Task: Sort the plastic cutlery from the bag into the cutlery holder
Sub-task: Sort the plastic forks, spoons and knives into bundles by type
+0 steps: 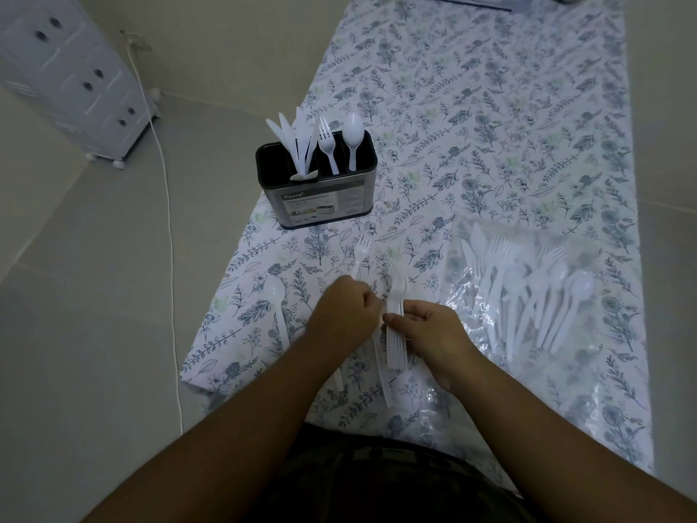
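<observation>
1. Nearest the camera, the right hand (426, 326) curls its fingers (396, 318) round a stack of forks (396, 334), tines pointing away, held just above the floral sheet (490, 107) spread on the floor.
2. The left hand (345, 309) is closed beside that stack; its fingers seem to pinch a single piece, though which one I cannot tell.
3. Done so far, judging by the cutlery holder (320, 198) further out on the sheet: several knives (296, 141) stand in 1 compartment, 1 fork (326, 145) in the next, 1 spoon (353, 139) in the last.
4. Left to do: most of the work. A large pile of mixed cutlery (528, 292) lies on the clear bag (471, 371) to the right, well apart from the holder.
5. A loose spoon (278, 307) and a loose fork (361, 254) also lie on the sheet near the hands.
6. The held stack looks ready for the fork compartment next.
</observation>
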`<state>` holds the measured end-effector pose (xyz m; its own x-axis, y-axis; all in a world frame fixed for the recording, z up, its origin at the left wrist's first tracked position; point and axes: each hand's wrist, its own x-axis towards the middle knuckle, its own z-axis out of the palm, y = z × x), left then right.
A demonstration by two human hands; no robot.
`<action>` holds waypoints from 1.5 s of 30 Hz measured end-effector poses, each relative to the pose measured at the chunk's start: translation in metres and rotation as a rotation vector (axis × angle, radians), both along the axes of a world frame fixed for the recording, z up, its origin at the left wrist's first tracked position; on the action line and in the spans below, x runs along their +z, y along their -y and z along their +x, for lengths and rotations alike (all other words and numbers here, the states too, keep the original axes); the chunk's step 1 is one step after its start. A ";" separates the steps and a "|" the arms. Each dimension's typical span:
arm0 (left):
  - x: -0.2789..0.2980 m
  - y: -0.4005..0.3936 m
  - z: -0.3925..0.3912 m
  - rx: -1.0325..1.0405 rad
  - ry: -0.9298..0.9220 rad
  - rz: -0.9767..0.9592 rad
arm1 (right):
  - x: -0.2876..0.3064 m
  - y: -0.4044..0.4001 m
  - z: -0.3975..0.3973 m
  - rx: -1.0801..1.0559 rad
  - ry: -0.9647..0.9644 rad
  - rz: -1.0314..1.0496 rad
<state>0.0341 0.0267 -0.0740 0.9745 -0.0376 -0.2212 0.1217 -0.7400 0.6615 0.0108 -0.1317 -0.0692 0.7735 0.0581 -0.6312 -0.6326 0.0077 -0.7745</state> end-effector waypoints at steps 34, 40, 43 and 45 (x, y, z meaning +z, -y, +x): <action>0.030 0.017 -0.038 0.133 0.079 -0.256 | 0.018 -0.005 0.001 -0.021 0.011 0.101; 0.029 0.017 -0.037 0.136 0.063 -0.261 | 0.020 -0.008 0.002 0.023 0.090 0.003; 0.026 0.015 -0.035 0.226 0.009 -0.337 | 0.020 -0.010 0.000 0.029 0.139 -0.030; 0.025 0.014 -0.034 0.266 -0.051 -0.430 | 0.021 -0.011 -0.001 0.034 0.170 -0.047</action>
<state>-0.0001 0.0130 -0.0490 0.9510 0.1127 -0.2880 0.3092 -0.3412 0.8877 0.0102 -0.1209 -0.0483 0.8673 0.0593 -0.4942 -0.4919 -0.0505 -0.8692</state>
